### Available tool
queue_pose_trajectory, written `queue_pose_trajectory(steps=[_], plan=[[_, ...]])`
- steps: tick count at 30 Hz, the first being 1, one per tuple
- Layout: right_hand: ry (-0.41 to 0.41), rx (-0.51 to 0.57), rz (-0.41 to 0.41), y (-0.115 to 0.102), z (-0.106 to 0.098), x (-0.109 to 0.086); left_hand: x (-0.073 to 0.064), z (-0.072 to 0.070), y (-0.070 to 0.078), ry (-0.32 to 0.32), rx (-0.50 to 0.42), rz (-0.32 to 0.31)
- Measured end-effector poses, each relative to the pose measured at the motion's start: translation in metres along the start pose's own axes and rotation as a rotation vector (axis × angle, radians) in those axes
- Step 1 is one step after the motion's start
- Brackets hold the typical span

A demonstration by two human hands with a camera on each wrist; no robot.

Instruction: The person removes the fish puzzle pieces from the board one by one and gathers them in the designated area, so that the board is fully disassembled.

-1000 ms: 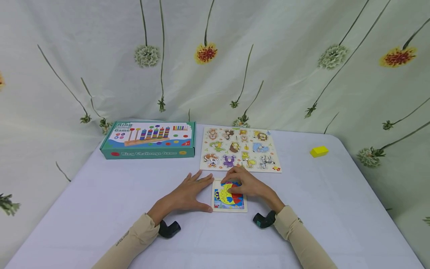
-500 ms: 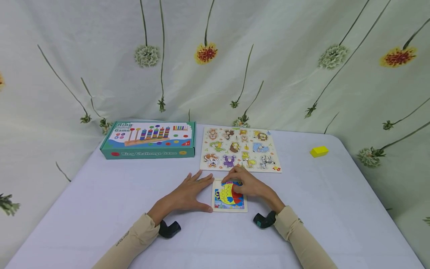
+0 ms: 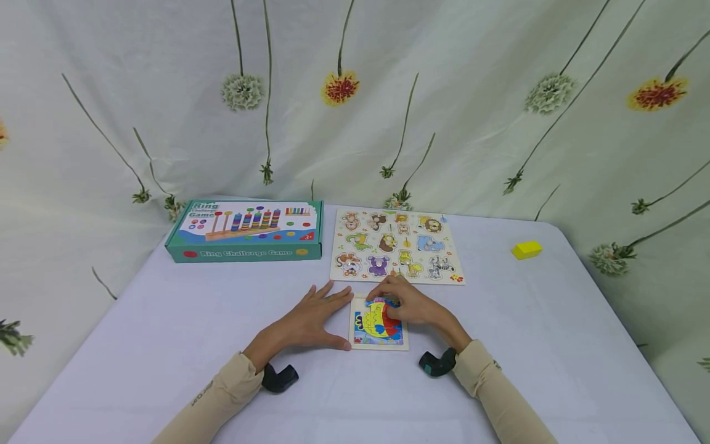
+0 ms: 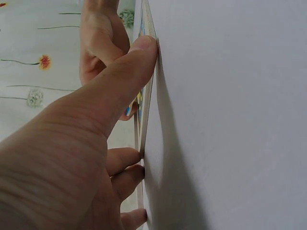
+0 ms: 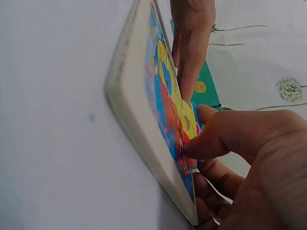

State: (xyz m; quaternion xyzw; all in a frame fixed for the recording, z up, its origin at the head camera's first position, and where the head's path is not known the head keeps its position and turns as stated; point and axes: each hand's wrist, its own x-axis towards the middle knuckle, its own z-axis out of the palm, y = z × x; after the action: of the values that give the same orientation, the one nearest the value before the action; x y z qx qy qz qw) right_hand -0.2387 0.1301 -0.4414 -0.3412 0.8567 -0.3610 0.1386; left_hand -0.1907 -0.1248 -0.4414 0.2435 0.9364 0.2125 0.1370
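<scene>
A small square jigsaw puzzle (image 3: pixel 377 339) in a pale wooden frame lies on the table in the head view, picturing a yellow and red fish on blue. My left hand (image 3: pixel 313 317) is spread beside it, thumb and fingertips at its left edge; the left wrist view shows the thumb (image 4: pixel 139 52) against the frame's rim. Over the puzzle's upper right part, my right hand (image 3: pixel 410 302) pinches a puzzle piece (image 5: pixel 191 117) between curled fingers and thumb. In the right wrist view this piece stands tilted up from the picture. The fingers partly hide it.
Just behind the small puzzle lies a larger animal peg puzzle (image 3: pixel 368 243). A green Ring Challenge Game box (image 3: pixel 244 231) sits at the back left. Toward the back right is a yellow block (image 3: pixel 527 250). A flower-print cloth (image 3: pixel 471 154) hangs behind the white table (image 3: pixel 554 345).
My right thumb has slid slightly to the right across the puzzle, uncovering more of the yellow fish. The piece's upper edge shows a little more. The left hand keeps its place.
</scene>
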Motion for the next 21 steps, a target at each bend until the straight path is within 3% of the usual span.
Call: queue_pose_trajectory(steps=[14,21], plan=[[-0.01,0.069,-0.017,0.0028,-0.0032,-0.0015,-0.0008,0.0,0.0001,0.008,-0.014,-0.006],[-0.016,0.05,-0.021,0.0037,-0.0042,-0.0018,-0.0013,0.0,0.0007,0.006,-0.016,-0.009]])
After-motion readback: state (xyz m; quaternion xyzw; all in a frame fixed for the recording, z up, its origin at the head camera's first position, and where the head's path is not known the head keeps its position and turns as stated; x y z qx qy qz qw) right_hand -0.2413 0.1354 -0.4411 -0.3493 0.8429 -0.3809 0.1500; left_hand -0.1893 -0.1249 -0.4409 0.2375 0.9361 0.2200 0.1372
